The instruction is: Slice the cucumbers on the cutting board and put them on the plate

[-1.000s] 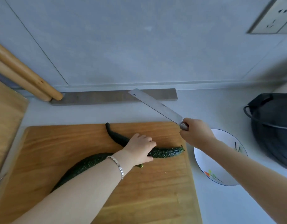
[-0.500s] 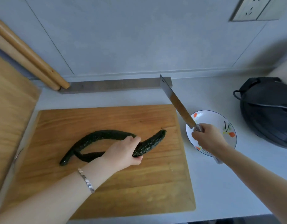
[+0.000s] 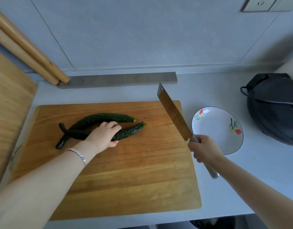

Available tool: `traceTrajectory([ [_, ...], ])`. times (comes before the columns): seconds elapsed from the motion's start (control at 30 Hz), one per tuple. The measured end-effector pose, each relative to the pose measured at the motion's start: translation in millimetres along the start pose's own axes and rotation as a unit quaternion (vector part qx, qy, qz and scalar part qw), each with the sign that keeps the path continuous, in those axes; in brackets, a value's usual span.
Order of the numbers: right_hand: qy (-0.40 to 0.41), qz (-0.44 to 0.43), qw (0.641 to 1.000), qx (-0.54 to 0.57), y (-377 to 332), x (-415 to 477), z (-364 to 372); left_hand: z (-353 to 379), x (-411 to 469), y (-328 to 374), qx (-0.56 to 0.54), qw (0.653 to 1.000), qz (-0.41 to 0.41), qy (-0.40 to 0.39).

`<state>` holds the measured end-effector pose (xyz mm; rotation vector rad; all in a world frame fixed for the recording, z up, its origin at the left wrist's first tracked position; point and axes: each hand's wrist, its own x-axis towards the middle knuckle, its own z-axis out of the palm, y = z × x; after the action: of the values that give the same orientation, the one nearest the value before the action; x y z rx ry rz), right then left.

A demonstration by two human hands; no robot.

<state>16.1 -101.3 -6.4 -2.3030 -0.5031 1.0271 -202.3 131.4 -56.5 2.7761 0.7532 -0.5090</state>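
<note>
Head view of the preparation stage before the first cut. The left hand holds the nearer cucumber at about mid-length, fingers curled over its top and thumb pressed against its near side. From that grip the blunt tip runs out toward the knife hand and the thin tail runs back past the wrist. The second cucumber lies just beyond the fingertips, roughly parallel, and crosses the held one only at the tails. Both rest on the cutting board, whole and uncut. The right hand is wrapped firmly round the handle of the cleaver. The blade rises away from that grip and slants over the board's right edge, clear of the wood and of both cucumbers. The plate sits just outside the knife hand on the counter and holds no slices. Compared with a second ago, the cucumbers no longer lie tangled under the palm: the held one has been drawn out and turned so that its tip faces the blade, and the cleaver has swung from a flat, leftward reach to a steeper, readier angle. By this judgement, alignment is nearly complete and slicing can start at the free tip; the whole of the cutting and plating remains to be done.
</note>
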Motion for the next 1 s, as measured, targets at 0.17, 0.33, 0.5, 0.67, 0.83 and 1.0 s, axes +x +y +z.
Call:
traceTrajectory([
  [0.17,-0.037,0.02,0.995,0.087,-2,-8,4,2,-7,25,-0.018,0.999,0.025,0.042],
  [0.33,-0.065,0.063,0.987,0.132,-1,-15,3,16,-8,82,-0.051,0.995,0.087,0.002],
  [0.5,-0.075,0.088,0.991,0.067,6,-17,1,24,-2,104,-0.041,0.998,0.048,0.001],
  [0.67,-0.08,0.076,0.994,0.008,10,-14,3,22,1,105,-0.04,0.998,0.04,-0.015],
  [0.83,-0.088,0.063,0.994,-0.006,11,-10,4,21,2,105,-0.041,0.998,0.038,-0.027],
  [1.0,-0.081,0.047,0.995,-0.032,15,-8,9,21,3,105,-0.042,0.998,0.033,-0.037],
])
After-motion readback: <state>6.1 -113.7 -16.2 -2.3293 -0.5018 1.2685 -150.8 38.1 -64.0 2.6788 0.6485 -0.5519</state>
